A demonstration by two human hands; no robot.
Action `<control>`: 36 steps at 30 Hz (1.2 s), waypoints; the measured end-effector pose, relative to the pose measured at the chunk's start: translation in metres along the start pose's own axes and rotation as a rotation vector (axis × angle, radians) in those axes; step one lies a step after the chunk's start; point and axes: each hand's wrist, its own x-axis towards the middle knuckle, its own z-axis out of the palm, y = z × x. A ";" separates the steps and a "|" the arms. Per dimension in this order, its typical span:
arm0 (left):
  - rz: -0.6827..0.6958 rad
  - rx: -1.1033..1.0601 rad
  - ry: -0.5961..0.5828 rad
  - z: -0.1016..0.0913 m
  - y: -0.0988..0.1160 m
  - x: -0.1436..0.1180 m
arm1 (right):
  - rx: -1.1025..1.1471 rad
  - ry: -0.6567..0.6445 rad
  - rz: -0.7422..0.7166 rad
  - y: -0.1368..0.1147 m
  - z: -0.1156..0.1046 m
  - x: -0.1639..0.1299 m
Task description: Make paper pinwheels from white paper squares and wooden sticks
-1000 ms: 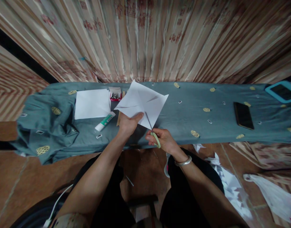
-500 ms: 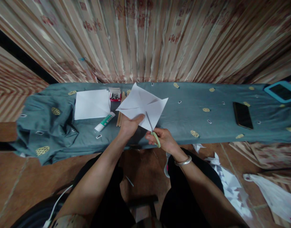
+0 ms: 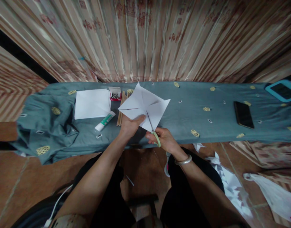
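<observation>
Mostly beyond the left hand, white paper in its grip, scissors in right hand.

On the right of the cloth-covered surface we see a dark phone lying flat, and near it, at the far corner, a blue-framed device. The teal cloth carries yellow pineapple prints and bunches up at the left end. Behind it we face a pleated, patterned curtain. Below, we have brown floor tiles, a whitish plastic bag and a white cable.
</observation>
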 end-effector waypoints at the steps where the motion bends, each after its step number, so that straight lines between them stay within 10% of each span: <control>1: -0.001 0.000 0.001 0.000 0.000 0.000 | 0.004 0.001 0.004 0.000 0.000 0.000; 36: 0.035 0.015 -0.021 -0.002 -0.001 -0.003 | 0.080 0.034 0.037 0.000 0.003 0.003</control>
